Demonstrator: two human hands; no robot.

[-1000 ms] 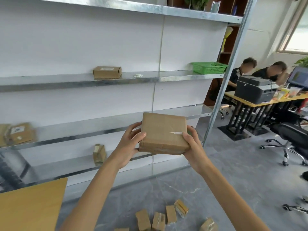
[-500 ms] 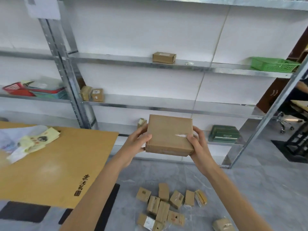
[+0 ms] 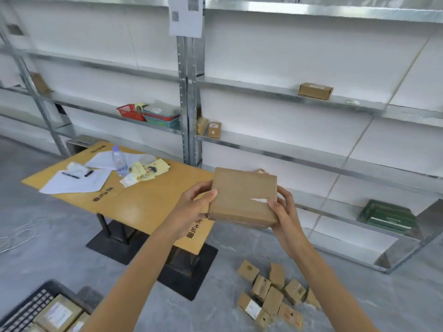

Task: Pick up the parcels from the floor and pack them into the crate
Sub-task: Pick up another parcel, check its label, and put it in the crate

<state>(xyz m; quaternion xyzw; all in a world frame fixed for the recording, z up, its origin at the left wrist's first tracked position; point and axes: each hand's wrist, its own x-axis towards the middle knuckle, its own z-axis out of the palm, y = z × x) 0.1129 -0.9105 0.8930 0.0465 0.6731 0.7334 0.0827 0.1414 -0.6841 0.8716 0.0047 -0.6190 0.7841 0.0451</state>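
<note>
**Parcel in both grips, crate at lower left**

I am holding one brown parcel (image 3: 242, 195) in the air, my left grip (image 3: 191, 207) and right grip (image 3: 285, 216) curling round its opposite sides. The wooden surface (image 3: 148, 202) is carrying papers (image 3: 76, 180) and a bottle (image 3: 119, 161). Loose parcels (image 3: 273, 295) are lying on the grey floor (image 3: 48, 248) before the metal shelving (image 3: 275, 144). The black crate (image 3: 26, 307) is sitting at lower left.

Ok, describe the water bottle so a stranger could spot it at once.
Look at the yellow wooden table by the metal shelving. Among the papers at its far end stands the bottle. It alone is upright and clear, with a purple cap.
</note>
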